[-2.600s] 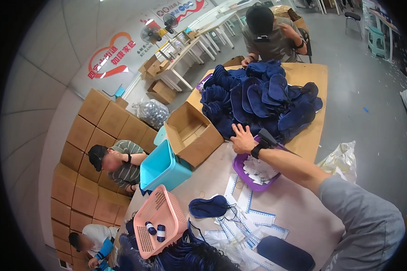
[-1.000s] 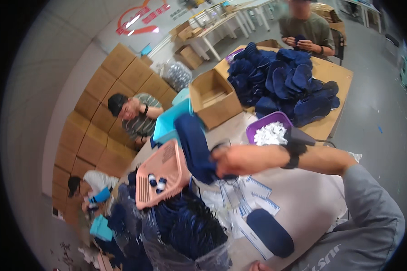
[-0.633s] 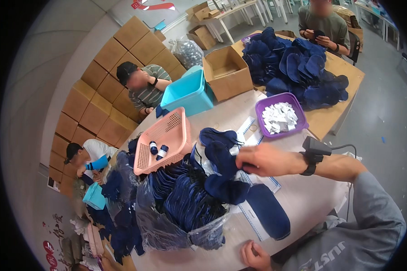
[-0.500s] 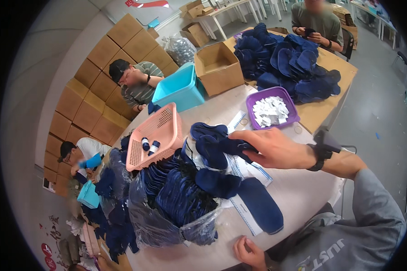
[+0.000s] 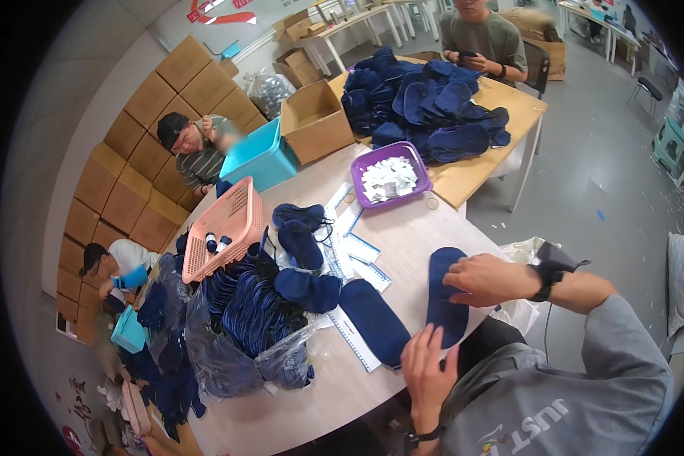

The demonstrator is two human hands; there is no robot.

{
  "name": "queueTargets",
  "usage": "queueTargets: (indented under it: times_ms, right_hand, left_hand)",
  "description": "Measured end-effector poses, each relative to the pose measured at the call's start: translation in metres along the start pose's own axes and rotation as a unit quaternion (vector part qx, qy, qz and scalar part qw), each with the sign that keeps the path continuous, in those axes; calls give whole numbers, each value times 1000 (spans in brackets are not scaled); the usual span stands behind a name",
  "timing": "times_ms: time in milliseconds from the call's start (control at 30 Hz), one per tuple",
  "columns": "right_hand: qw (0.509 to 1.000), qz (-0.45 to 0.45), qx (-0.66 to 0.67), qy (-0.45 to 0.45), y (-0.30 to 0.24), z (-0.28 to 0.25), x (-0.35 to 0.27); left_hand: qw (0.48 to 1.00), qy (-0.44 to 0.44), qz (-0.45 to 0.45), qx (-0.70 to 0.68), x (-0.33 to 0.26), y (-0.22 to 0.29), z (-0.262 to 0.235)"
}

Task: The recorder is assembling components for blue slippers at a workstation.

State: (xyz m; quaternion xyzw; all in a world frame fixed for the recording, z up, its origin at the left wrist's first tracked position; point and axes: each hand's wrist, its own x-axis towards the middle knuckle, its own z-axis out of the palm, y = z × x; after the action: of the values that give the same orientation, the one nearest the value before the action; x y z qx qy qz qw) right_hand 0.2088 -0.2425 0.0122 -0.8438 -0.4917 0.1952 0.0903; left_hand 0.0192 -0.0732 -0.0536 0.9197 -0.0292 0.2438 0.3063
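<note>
A flat navy slipper [image 5: 446,262] lies on the table's near right part. My right hand [image 5: 482,280] rests over its middle, fingers spread across the fabric. At its near end is my left hand [image 5: 427,372], open with fingers apart, its fingertips touching or just beside the slipper's edge. Left of it a second flat navy slipper [image 5: 374,323] lies partly over a white ruler [image 5: 353,346]. Beyond are a folded navy slipper [image 5: 306,290] and a pair of loose slippers with dark cords [image 5: 300,237].
A clear plastic bag [image 5: 213,361] packed with navy slippers stands at left, by a pink basket [image 5: 243,216] holding small dark rolls. Farther off are a purple tray [image 5: 424,182] of white tags, a turquoise bin [image 5: 270,167], an open carton [image 5: 319,121] and a slipper heap [image 5: 425,99]. Several people sit around.
My right hand has moved from the loose slippers toward me and right, and the slipper it held now lies flat on the table. My left hand has risen to that slipper. The view has shifted right.
</note>
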Motion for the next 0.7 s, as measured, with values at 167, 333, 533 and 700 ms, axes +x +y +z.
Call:
queueTargets:
  times_ms: [167, 333, 533, 700]
  right_hand:
    - [964, 28, -159, 209, 23, 113, 52]
    - [955, -102, -89, 264, 6, 113, 83]
    - [967, -128, 45, 216, 8, 85, 74]
    - [914, -199, 353, 12, 5, 48, 17]
  left_hand:
    - [982, -151, 17, 108, -8, 22, 40]
    - [983, -134, -3, 125, -22, 17, 45]
    - [996, -82, -38, 0, -26, -4, 34]
    - [944, 50, -246, -213, -2, -19, 20]
